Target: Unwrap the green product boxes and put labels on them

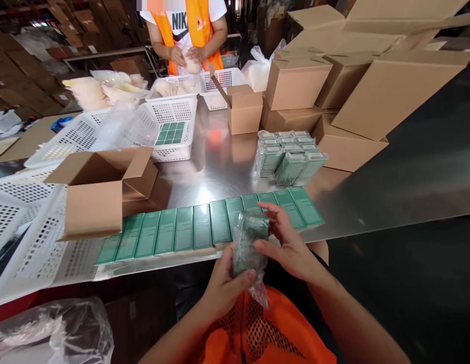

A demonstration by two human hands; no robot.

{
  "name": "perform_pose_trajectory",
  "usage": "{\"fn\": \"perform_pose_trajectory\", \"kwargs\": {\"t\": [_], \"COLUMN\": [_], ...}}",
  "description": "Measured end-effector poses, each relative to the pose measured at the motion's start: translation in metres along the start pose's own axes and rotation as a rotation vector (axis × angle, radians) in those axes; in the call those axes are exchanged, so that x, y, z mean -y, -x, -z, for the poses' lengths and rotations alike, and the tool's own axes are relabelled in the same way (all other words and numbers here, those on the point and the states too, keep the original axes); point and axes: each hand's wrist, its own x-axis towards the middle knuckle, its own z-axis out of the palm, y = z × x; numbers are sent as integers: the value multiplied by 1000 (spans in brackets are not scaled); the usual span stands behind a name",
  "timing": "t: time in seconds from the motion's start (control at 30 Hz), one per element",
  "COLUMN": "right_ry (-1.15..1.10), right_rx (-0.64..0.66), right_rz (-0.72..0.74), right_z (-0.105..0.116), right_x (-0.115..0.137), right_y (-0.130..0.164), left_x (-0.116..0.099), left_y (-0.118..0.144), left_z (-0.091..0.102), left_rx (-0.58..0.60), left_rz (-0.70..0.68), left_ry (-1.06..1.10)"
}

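A small green box in clear bubble wrap (pixel 250 242) is held up over the table's near edge, with loose plastic hanging from its lower end. My left hand (pixel 227 283) grips it from the lower left, thumb across the front. From the right, my right hand (pixel 288 242) holds its side, thumb on the face and fingers curved round the upper edge. Behind the package a row of unwrapped green boxes (pixel 193 227) lies side by side along the table edge. Several wrapped green boxes (pixel 291 156) stand grouped farther back on the right.
An open carton (pixel 94 207) stands at the left, beside white perforated baskets (pixel 174 151). A smaller carton (pixel 246 111) and stacked cartons (pixel 299 83) occupy the back right of the metal table (pixel 204 177). Across it, a person in an orange vest (pixel 199 30) handles something pale.
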Motion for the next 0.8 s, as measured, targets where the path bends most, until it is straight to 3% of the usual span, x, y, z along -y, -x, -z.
{"fn": "perform_pose_trajectory", "kwargs": {"t": [0.07,0.2,0.3,0.4,0.47,0.57,0.7,0.73,0.8], "right_ry": [-43,-87,-196,-272,-195,-9,227,288,479], "right_rx": [60,33,53,153,145,116,85,61,84], "right_rz": [-91,-60,-154,-317,-337,-312,-217,-140,154], "right_z": [-4,-30,-63,-97,-115,-130,-145,-150,-163], "right_x": [11,23,19,11,3,-15,-33,-32,-23], "right_y": [-29,-111,-169,-207,-225,-247,-265,-267,-270], "left_x": [0,-5,-17,-31,-38,-38,-28,-25,-23], "left_y": [5,12,18,34,48,69,81,80,77], "left_z": [7,35,71,106,124,143,152,150,142], "left_rx": [-8,-297,-457,-610,-712,-803,-824,-828,-863], "left_rz": [-24,-27,-96,-271,-461,-628,-494,-450,-387], "left_ry": [-16,31,8,-54,-187,-348,-113,-51,58]}}
